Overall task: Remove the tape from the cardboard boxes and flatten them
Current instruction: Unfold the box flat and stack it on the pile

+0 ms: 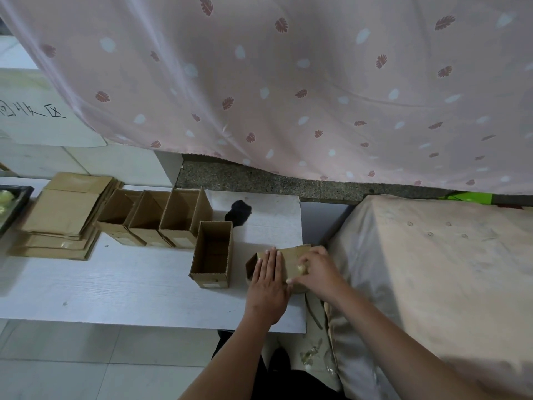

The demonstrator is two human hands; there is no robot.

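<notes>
Head view: left hand (266, 277) lies flat, fingers spread, on a cardboard box (288, 265); right hand (315, 269) pinches its tape (301, 268).

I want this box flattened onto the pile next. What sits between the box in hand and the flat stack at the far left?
Four open boxes do: one upright box right beside the held box, then a row of three just before the flattened stack.

Left hand (268, 280) flat on taped box (291, 262) (right hand (315, 269) picking tape).
</notes>
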